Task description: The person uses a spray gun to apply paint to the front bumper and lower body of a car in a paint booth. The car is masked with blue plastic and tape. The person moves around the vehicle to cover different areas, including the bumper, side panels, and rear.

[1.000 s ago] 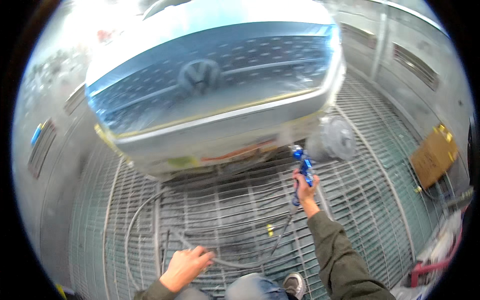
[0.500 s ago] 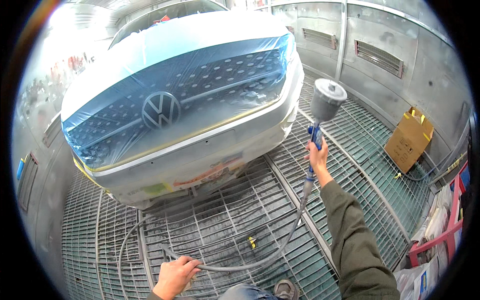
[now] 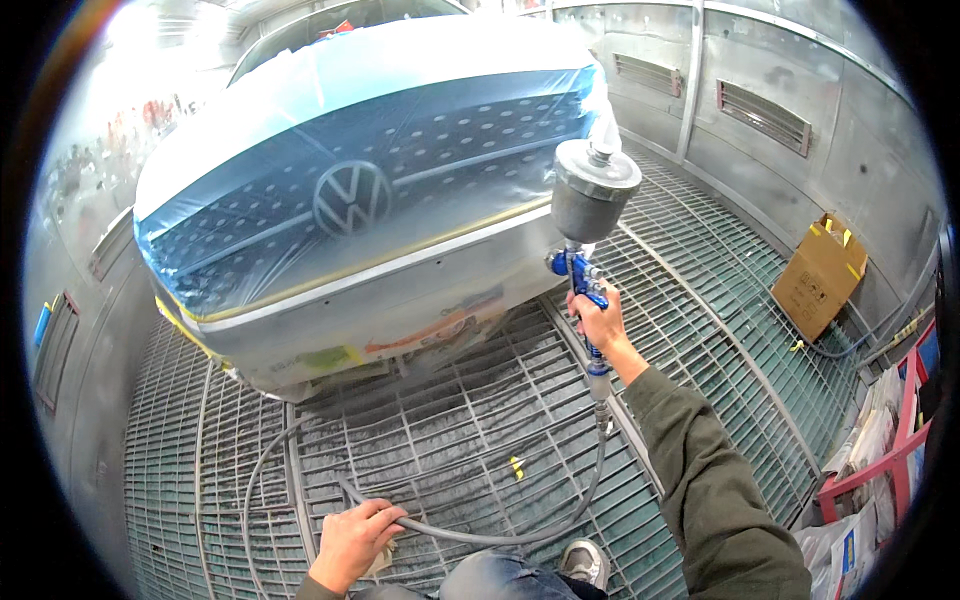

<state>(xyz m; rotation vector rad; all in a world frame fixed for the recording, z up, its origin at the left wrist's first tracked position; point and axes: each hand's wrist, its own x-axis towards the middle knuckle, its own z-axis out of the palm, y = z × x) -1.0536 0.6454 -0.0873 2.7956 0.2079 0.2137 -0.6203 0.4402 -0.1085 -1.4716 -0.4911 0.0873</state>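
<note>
My right hand [image 3: 604,322] is wrapped round the blue grip of a paint spray gun [image 3: 574,268], held upright before the right part of a car's front. A grey cup [image 3: 592,200] with a silvery lid tops the gun. From the gun's lower end an air hose [image 3: 480,538] loops down and left to my left hand [image 3: 356,537], whose fingers are closed round it. Clear bluish film covers the car's grille [image 3: 245,210], badge included. Below it, yellow tape edges a grey bumper strip [image 3: 400,278], with printed masking paper [image 3: 430,332] lower down. The gun partly hides the bumper's right end.
Metal grating [image 3: 450,420] forms the floor, with a yellow scrap [image 3: 517,467] on it. At right stand a cardboard box [image 3: 822,278] and a red rack [image 3: 880,475] holding papers and bags. A vented metal wall [image 3: 850,110] bounds the right side.
My right hand has carried the spray gun leftward, and the gun looks larger. The car appears shifted slightly right in view. My left hand stays on the hose.
</note>
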